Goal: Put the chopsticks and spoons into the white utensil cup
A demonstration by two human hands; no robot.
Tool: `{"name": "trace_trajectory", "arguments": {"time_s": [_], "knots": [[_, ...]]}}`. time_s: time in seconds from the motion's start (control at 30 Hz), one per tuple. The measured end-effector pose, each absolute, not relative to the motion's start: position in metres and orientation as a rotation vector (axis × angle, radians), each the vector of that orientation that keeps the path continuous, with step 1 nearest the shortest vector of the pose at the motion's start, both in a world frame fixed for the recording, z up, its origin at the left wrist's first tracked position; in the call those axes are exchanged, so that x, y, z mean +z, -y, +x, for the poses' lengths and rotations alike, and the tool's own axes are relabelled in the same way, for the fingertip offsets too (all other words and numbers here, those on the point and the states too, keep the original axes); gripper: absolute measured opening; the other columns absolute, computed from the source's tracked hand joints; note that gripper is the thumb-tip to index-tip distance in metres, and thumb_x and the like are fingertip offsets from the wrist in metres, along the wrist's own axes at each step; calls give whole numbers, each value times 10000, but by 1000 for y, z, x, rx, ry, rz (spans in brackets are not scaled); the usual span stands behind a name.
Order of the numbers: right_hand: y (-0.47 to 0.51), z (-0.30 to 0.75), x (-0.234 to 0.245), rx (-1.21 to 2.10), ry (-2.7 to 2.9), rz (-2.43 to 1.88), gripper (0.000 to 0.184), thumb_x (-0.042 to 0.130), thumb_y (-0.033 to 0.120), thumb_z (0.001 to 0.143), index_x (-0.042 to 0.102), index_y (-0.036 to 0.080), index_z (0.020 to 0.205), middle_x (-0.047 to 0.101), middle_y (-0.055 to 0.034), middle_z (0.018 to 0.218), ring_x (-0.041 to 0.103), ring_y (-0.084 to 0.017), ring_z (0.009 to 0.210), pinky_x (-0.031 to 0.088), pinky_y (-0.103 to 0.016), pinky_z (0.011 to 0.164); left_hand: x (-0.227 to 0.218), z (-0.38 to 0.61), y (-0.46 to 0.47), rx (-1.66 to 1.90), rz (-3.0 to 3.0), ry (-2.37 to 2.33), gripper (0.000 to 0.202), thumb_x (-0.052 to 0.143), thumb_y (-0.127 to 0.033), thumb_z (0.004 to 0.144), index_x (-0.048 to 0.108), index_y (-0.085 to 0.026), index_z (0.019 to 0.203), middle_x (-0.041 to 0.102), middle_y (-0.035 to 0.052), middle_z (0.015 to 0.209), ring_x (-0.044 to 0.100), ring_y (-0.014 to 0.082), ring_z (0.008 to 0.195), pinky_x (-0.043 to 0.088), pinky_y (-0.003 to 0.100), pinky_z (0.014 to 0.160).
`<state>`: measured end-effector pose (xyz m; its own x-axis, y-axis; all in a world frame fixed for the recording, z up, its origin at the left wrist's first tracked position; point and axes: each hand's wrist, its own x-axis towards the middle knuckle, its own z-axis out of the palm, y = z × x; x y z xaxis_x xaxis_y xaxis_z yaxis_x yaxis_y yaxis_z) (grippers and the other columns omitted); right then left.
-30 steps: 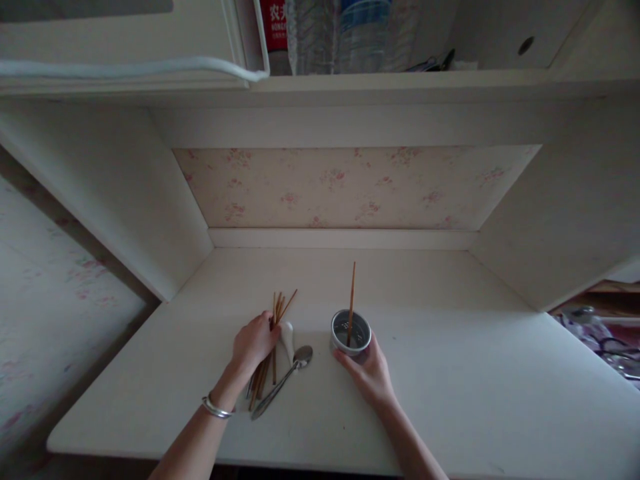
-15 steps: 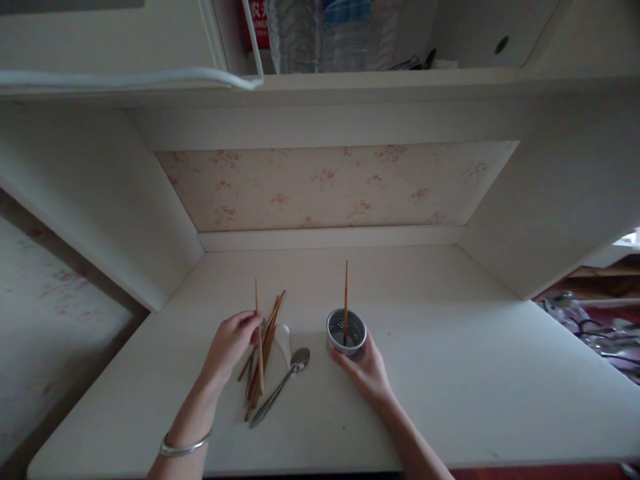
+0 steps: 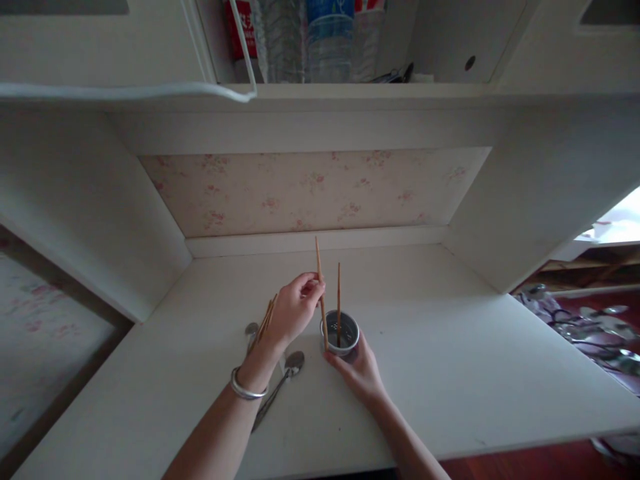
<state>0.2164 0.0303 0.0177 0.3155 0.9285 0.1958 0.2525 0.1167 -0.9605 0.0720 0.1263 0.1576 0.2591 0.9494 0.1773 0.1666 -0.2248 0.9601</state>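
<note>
Pinched in the fingers of my left hand (image 3: 299, 303) is a wooden chopstick (image 3: 321, 273), held nearly upright. Its lower end is at the left rim of a round metal cup (image 3: 353, 345); whether it is inside the rim I cannot tell. Another chopstick (image 3: 339, 287) stands in the cup. My right hand (image 3: 364, 377) is closed around the cup's lower right side. Partly hidden behind my left hand and wrist are more chopsticks (image 3: 269, 317) and a spoon (image 3: 251, 329) on the table. A larger metal spoon (image 3: 294, 362) lies just right of my left forearm.
The white tabletop (image 3: 430, 380) runs between two side panels under a shelf. On the shelf stand plastic bottles (image 3: 330, 50) and a red package (image 3: 243, 30). A white cable (image 3: 150, 92) hangs along the shelf's front edge. Floral wallpaper (image 3: 310, 190) covers the back.
My left hand has moved right from the chopstick pile to the cup, carrying one chopstick. My right hand still holds the cup in about the same place. The view has shifted slightly.
</note>
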Motion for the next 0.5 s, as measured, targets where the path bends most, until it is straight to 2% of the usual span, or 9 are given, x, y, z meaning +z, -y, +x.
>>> {"name": "trace_trajectory", "arguments": {"time_s": [0.2,0.5], "knots": [[-31,218,17,732,1201,-1393,703,796,425,672,556,259,1312,690,-79,1219,634,-310,1134,510,-479,963,164,79,-133,1186,1488,-974,296,611,-419,853,644,-173,1014,713,49,880,679,158,751,586,251,636],[-31,218,13,736,1192,-1393,719,793,430,677,541,247,1325,681,-86,1231,632,-301,1135,519,-459,948,128,83,-135,824,1992,-1153,188,573,-321,874,722,-210,902,767,38,891,708,179,815,520,258,750]]}}
